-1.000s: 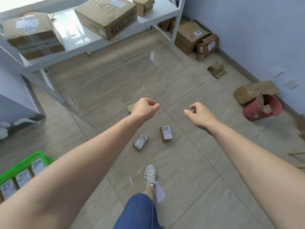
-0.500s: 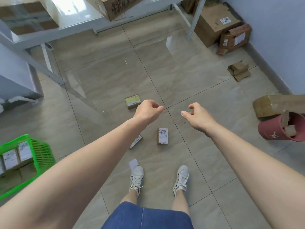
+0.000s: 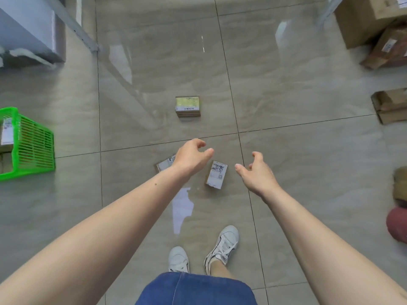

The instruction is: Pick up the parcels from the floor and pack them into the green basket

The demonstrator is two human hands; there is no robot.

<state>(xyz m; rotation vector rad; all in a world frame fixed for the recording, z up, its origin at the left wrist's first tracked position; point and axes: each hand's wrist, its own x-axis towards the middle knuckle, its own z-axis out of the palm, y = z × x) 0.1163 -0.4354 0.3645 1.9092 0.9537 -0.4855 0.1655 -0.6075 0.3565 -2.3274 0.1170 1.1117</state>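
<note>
Three small cardboard parcels lie on the tiled floor. One labelled parcel (image 3: 217,174) sits between my hands. A second parcel (image 3: 164,165) is half hidden under my left hand (image 3: 191,155). A third parcel (image 3: 187,106) lies farther ahead. My left hand hovers above the floor with fingers curled apart and holds nothing. My right hand (image 3: 256,172) is open to the right of the middle parcel, also holding nothing. The green basket (image 3: 33,146) stands at the left edge with several parcels inside.
Large cardboard boxes (image 3: 370,20) and a torn box (image 3: 391,105) line the right wall, with a red bucket (image 3: 397,225) lower right. A metal shelf leg (image 3: 73,25) and a grey cabinet (image 3: 28,31) stand upper left. My feet (image 3: 222,245) are just behind the parcels.
The view has tipped downward and I have moved closer to the parcels. Both hands have dropped lower toward the two near parcels, and their fingers have spread a little.
</note>
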